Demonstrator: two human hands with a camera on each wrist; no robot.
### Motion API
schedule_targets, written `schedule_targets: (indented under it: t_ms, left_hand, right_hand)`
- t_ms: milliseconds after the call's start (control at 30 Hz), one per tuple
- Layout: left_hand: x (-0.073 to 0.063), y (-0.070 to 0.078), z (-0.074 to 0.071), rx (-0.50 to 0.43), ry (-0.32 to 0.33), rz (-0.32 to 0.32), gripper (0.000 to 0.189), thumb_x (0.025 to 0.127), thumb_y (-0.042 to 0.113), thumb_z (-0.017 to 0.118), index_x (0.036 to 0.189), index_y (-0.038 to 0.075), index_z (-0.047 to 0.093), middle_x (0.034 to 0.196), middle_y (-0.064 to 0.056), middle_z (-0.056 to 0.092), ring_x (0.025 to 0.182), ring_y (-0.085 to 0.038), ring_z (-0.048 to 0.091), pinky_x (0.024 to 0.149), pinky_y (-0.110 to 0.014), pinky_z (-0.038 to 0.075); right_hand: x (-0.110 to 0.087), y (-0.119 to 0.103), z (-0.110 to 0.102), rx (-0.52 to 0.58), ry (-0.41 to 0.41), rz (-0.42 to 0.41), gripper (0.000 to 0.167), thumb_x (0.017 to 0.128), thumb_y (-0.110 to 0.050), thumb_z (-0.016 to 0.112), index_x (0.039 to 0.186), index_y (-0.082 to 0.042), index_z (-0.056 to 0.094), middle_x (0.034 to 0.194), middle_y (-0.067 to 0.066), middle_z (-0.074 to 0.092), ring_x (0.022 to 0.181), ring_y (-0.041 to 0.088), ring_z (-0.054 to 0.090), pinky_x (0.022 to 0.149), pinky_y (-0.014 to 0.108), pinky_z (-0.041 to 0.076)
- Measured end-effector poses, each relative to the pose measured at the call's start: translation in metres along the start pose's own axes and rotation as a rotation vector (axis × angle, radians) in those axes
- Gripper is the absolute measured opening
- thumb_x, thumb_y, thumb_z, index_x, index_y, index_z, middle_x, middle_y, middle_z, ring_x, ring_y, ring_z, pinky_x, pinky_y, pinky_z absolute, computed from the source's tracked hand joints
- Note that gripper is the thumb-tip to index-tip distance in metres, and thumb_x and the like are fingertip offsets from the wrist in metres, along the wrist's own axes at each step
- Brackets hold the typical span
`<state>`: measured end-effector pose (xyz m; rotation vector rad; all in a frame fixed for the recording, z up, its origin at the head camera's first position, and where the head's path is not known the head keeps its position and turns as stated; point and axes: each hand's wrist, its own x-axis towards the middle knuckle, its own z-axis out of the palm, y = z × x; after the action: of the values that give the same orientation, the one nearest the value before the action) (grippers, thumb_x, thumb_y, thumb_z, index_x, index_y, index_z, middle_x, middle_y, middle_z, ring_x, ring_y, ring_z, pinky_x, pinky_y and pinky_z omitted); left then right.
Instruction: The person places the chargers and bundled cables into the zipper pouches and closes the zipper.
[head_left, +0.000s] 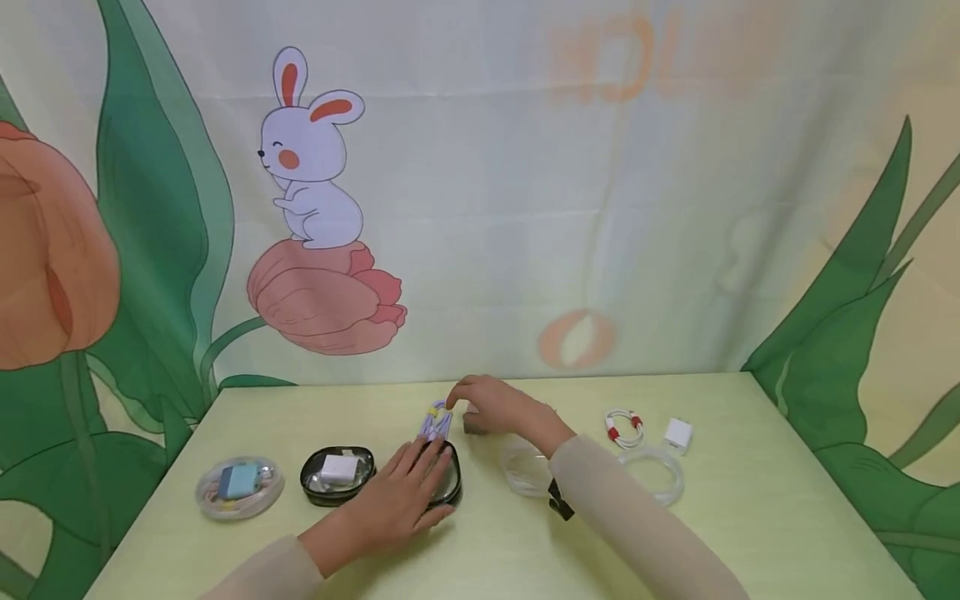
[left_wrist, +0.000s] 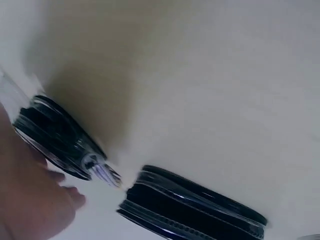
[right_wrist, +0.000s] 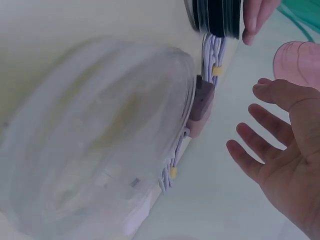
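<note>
My left hand (head_left: 390, 500) lies with its fingers stretched over a small clear case with black edging (head_left: 452, 479). That case (left_wrist: 55, 135) is beside the fingers in the left wrist view. A lavender cable (head_left: 435, 421), bound with a yellow tie, sticks out at its far side. Above the table near this cable is my right hand (head_left: 498, 404). In the right wrist view the right hand (right_wrist: 290, 145) has loosely bent, spread fingers and holds nothing. Partly hidden by it in the head view is a pink and dark block (head_left: 474, 423), seen between cables in the right wrist view.
Left of my left hand is a black-edged case (head_left: 318, 492) bearing a white charger (head_left: 339, 469). Farther left, a clear round case (head_left: 251, 510) carries a blue charger (head_left: 240, 481). To the right are clear round cases (head_left: 517, 477), a red-tied white cable (head_left: 624, 442) and a white charger (head_left: 678, 433).
</note>
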<state>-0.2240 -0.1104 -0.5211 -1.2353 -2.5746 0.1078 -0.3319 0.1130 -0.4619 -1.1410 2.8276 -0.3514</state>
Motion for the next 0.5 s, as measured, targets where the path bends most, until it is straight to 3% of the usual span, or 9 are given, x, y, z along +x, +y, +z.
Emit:
schedule_targets:
  t_ms: [133,267,500]
  left_hand:
    - [0.004,-0.003,0.0,-0.012,-0.068,0.051,0.066,0.109,0.042,0.042,0.149,-0.01,0.04,0.155,-0.031,0.037,0.143,-0.046,0.037,0.116,-0.05,0.035]
    - [0.005,-0.001,-0.006,-0.075,-0.127,0.021,0.062,0.106,0.033,0.052,0.149,-0.011,0.041,0.154,-0.034,0.036,0.143,-0.047,0.037,0.115,-0.05,0.037]
    - [0.007,0.004,-0.016,-0.05,-0.062,-0.029,0.059,0.101,0.038,0.061,0.141,-0.006,0.053,0.144,-0.03,0.05,0.128,-0.044,0.054,0.099,-0.049,0.052]
  right_hand:
    - [0.016,0.004,-0.002,-0.026,-0.069,0.038,0.033,0.101,-0.009,0.063,0.133,-0.016,0.065,0.143,0.006,0.057,0.133,0.026,0.053,0.11,0.039,0.043]
    - [0.028,0.004,-0.004,0.006,-0.122,0.065,0.038,0.1,-0.008,0.064,0.137,-0.016,0.062,0.147,0.007,0.054,0.136,0.026,0.05,0.112,0.039,0.042]
    - [0.04,0.007,0.006,-0.002,-0.2,0.078,0.05,0.097,-0.001,0.062,0.143,-0.019,0.058,0.152,0.002,0.05,0.143,0.022,0.043,0.117,0.037,0.036]
